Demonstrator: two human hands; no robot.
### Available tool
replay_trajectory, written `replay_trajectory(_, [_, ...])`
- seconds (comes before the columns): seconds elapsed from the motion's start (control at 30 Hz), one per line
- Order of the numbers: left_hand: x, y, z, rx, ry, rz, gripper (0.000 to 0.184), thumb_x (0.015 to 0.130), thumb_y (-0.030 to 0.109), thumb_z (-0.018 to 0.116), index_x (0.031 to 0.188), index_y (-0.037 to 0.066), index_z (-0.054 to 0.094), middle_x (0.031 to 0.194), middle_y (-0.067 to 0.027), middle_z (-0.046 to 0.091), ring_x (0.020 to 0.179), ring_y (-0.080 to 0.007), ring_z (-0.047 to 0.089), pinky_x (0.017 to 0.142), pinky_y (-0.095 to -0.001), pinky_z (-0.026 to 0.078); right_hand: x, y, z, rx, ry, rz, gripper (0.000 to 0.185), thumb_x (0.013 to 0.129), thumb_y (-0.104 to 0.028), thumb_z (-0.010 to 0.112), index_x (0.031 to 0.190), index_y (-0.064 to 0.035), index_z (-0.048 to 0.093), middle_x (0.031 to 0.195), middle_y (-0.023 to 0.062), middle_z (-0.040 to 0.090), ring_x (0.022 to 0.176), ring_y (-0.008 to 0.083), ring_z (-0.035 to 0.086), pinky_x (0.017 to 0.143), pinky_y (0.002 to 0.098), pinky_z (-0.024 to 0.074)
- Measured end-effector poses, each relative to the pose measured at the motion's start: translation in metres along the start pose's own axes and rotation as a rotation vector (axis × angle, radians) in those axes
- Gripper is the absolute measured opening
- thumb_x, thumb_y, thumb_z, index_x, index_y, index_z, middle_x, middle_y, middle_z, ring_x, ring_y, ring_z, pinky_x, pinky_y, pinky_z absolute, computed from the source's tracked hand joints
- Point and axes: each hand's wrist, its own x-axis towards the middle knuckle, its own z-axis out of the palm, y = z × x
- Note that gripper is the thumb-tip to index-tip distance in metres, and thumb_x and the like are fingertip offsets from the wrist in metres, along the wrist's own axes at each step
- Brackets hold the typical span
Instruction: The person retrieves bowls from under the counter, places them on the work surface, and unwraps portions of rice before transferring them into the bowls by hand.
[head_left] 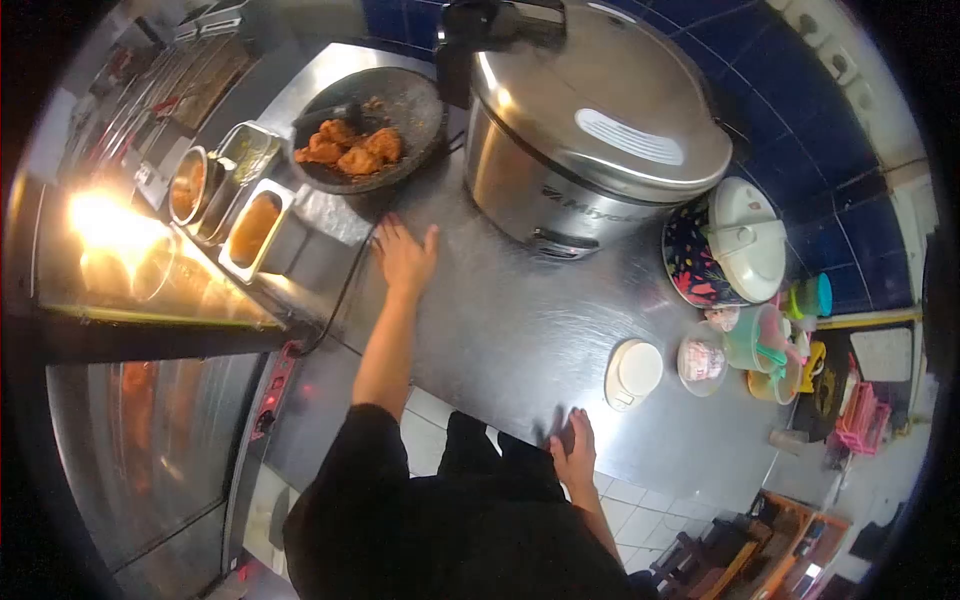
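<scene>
So the browned, fried-looking pieces (372,152) were already sitting in the dark stone bowl (422,112) at the far left of the table (490,320), with some reddish bits smeared around them. Cooking looked done to me, and the pieces seemed mostly chunky rather than mashed flat. None had been lifted out onto a plate that I could see, and neither hand was on the bowl.

The left hand (404,260) was empty, fingers spread, resting on the metal just short of the bowl and right beside a black cable (347,282). The right hand (575,458) was down by the near edge, fingers extended and holding nothing I could make out, closest to the little white scale (637,372). The big steel cooker (600,130) had its lid down.
</scene>
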Motion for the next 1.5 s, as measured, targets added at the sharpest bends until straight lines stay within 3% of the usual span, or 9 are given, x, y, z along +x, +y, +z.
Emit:
replay_trajectory(0.27, [0.077, 0.052, 0.040, -0.080, -0.126, 0.254, 0.079, 0.094, 0.054, 0.043, 0.143, -0.007, 0.037, 0.152, -0.0217, 0.035, 0.143, -0.0355, 0.028, 0.118, -0.0479, 0.018, -0.075, 0.012, -0.028, 0.184, 0.214, 0.272, 0.046, 0.092, -0.018, 0.060, 0.131, 0.0048, 0.049, 0.134, 0.0245, 0.052, 0.126, 0.0360, 0.049, 0.107, 0.0423, 0.0361])
replay_trajectory(0.47, [-0.019, 0.072, 0.015, 0.039, -0.260, 0.687, 0.069, 0.097, 0.045, 0.041, 0.144, -0.004, 0.036, 0.153, -0.0181, 0.035, 0.144, -0.0341, 0.026, 0.119, -0.0484, 0.018, -0.037, 0.046, -0.044, -0.136, 0.533, 0.190, 0.048, 0.089, -0.017, 0.066, 0.128, 0.0050, 0.050, 0.129, 0.0258, 0.052, 0.119, 0.0401, 0.049, 0.103, 0.0479, 0.0379])
replay_trajectory(0.57, [-0.090, 0.074, 0.004, -0.031, -0.313, 0.857, 0.068, 0.098, 0.044, 0.041, 0.146, -0.004, 0.033, 0.154, -0.0184, 0.033, 0.145, -0.0348, 0.025, 0.119, -0.0486, 0.016, 0.031, 0.051, -0.056, -0.134, 0.571, 0.215, 0.075, 0.079, -0.031, 0.077, 0.137, 0.0029, 0.043, 0.141, 0.0304, 0.041, 0.132, 0.0463, 0.037, 0.108, 0.0518, 0.0330])
replay_trajectory(0.7, [-0.138, 0.077, -0.005, -0.201, -0.387, 0.768, 0.075, 0.098, 0.048, 0.042, 0.145, -0.009, 0.031, 0.153, -0.0256, 0.030, 0.145, -0.0392, 0.023, 0.118, -0.0507, 0.014, 0.107, 0.040, -0.069, -0.227, 0.415, 0.370, 0.108, 0.068, -0.057, 0.078, 0.149, -0.0077, 0.026, 0.144, 0.0400, 0.026, 0.133, 0.0546, 0.030, 0.104, 0.0636, 0.0289])
replay_trajectory(1.03, [-0.137, 0.255, 0.067, -0.114, -0.428, 1.058, 0.079, 0.097, 0.049, 0.044, 0.145, -0.012, 0.027, 0.152, -0.0292, 0.028, 0.145, -0.0406, 0.021, 0.119, -0.0500, 0.015, 0.085, 0.050, -0.079, -0.209, 0.322, 0.484, 0.101, 0.064, -0.042, 0.081, 0.147, -0.0137, 0.032, 0.137, 0.0351, 0.034, 0.127, 0.0491, 0.038, 0.104, 0.0569, 0.0329])
replay_trajectory(1.2, [-0.094, 0.351, 0.134, -0.332, -0.357, 0.912, 0.072, 0.097, 0.039, 0.045, 0.143, -0.013, 0.028, 0.151, -0.0332, 0.025, 0.144, -0.0427, 0.020, 0.119, -0.0465, 0.017, 0.012, 0.083, -0.099, -0.191, 0.379, 0.549, 0.099, 0.066, -0.049, 0.079, 0.144, -0.0059, 0.036, 0.131, 0.0391, 0.040, 0.122, 0.0533, 0.040, 0.102, 0.0565, 0.0359])
replay_trajectory(1.33, [-0.022, 0.390, 0.221, -0.156, -0.142, 1.040, 0.067, 0.090, 0.020, 0.053, 0.142, -0.016, 0.029, 0.149, -0.0349, 0.027, 0.143, -0.0459, 0.021, 0.119, -0.0476, 0.017, -0.031, 0.102, -0.118, -0.158, 0.412, 0.643, 0.101, 0.068, -0.053, 0.078, 0.144, -0.0043, 0.035, 0.133, 0.0396, 0.038, 0.122, 0.0546, 0.040, 0.102, 0.0570, 0.0368])
replay_trajectory(1.43, [0.012, 0.416, 0.242, -0.434, -0.150, 1.178, 0.061, 0.079, 0.019, 0.066, 0.133, -0.004, 0.048, 0.140, -0.0282, 0.043, 0.132, -0.0453, 0.037, 0.112, -0.0501, 0.028, -0.050, 0.123, -0.122, -0.219, 0.427, 0.738, 0.105, 0.067, -0.055, 0.078, 0.146, -0.0047, 0.032, 0.135, 0.0397, 0.036, 0.123, 0.0542, 0.039, 0.102, 0.0571, 0.0372])
replay_trajectory(1.5, [-0.007, 0.425, 0.210, -0.416, -0.261, 1.003, 0.043, 0.079, 0.022, 0.066, 0.118, 0.004, 0.060, 0.132, -0.0244, 0.053, 0.125, -0.0432, 0.045, 0.105, -0.0521, 0.035, -0.060, 0.134, -0.126, -0.236, 0.440, 0.815, 0.109, 0.066, -0.057, 0.078, 0.148, -0.0058, 0.028, 0.139, 0.0396, 0.032, 0.126, 0.0542, 0.037, 0.103, 0.0564, 0.0367])
